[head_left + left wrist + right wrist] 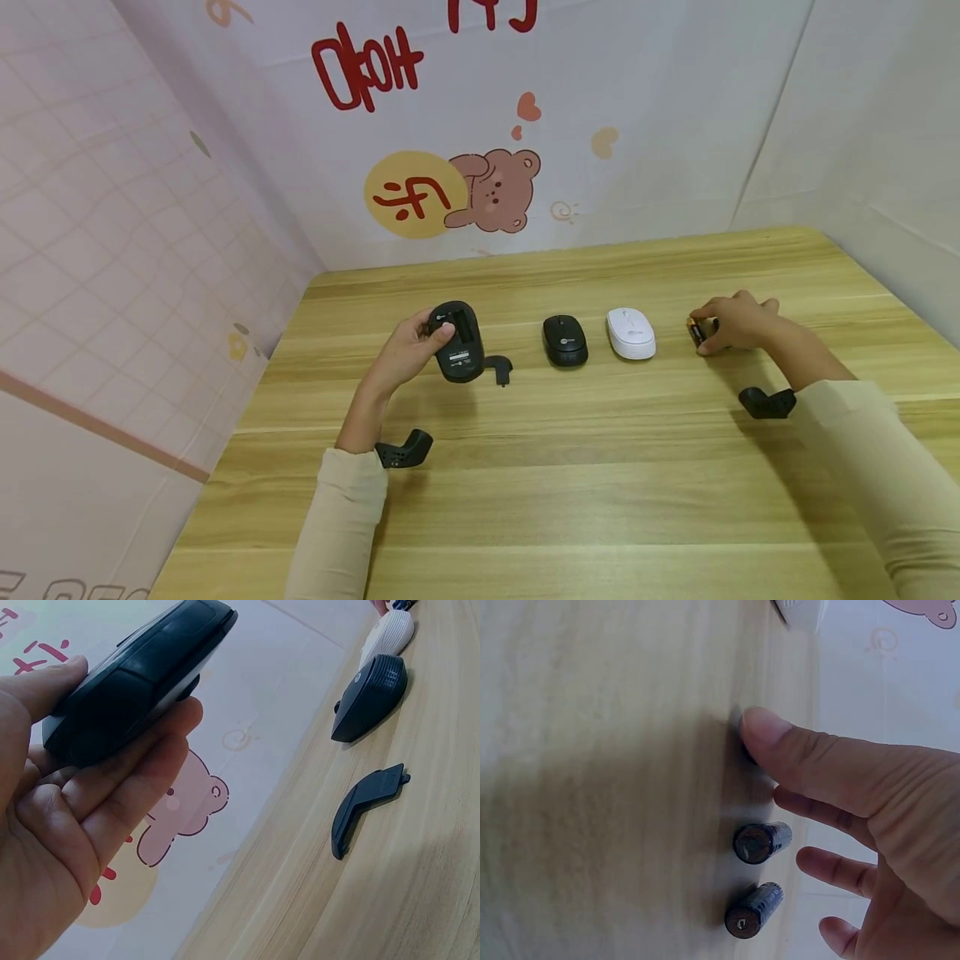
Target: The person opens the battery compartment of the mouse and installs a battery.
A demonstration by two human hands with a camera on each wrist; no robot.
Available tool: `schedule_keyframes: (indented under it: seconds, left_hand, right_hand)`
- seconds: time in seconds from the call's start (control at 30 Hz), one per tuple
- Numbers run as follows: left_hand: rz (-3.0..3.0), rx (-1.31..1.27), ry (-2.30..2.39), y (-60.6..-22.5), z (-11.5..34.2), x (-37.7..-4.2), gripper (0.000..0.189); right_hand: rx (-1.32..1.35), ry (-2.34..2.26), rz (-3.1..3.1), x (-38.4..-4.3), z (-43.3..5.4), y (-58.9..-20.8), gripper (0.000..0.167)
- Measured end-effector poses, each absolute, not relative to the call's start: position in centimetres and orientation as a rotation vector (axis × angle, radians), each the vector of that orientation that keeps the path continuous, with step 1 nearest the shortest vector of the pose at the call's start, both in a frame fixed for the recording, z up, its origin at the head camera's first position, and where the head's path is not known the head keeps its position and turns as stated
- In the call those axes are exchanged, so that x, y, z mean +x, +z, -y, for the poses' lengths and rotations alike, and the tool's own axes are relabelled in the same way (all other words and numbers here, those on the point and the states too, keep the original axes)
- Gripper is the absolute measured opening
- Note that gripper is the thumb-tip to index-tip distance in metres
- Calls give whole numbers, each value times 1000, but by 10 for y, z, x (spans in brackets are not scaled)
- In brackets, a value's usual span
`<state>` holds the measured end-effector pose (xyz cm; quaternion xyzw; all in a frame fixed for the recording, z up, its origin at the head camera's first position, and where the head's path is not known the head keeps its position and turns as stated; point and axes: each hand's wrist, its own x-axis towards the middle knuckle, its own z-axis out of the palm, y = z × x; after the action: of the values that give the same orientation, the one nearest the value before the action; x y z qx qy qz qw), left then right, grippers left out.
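Observation:
My left hand (405, 357) grips a black computer mouse (460, 362), underside up, with its battery slot uncovered and the thumb at the slot's edge. In the left wrist view the same mouse (139, 682) is seen from its side, raised off the table. A loose black battery cover (500, 365) lies on the wood just right of it. Far to the right, my right hand (738, 321) pinches a battery (696, 332) at the table surface. The thumb (769, 731) nearly hides that battery in the right wrist view. Two more batteries, one (761, 842) and another (754, 910), lie beside the fingers.
Between the hands, a second black mouse (566, 340) and a white mouse (631, 333) stand upright on the wooden table (570, 492). A printed white cloth (637, 192) hangs behind the table's back edge. Black camera mounts stick out from both wrists.

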<state>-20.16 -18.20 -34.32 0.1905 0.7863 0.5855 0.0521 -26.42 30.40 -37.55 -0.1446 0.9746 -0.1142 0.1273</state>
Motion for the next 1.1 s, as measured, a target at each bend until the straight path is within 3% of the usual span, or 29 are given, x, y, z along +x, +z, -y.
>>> schedule_keyframes:
  seconds: [0.7, 1.1]
  left_hand:
    - [-2374, 584, 1796, -343, 182, -200, 38]
    - [-2381, 588, 1784, -341, 180, -199, 41]
  right_hand:
    - [-446, -375, -2873, -262, -301, -377, 77]
    - [-563, -442, -2966, -260, -284, -366, 58]
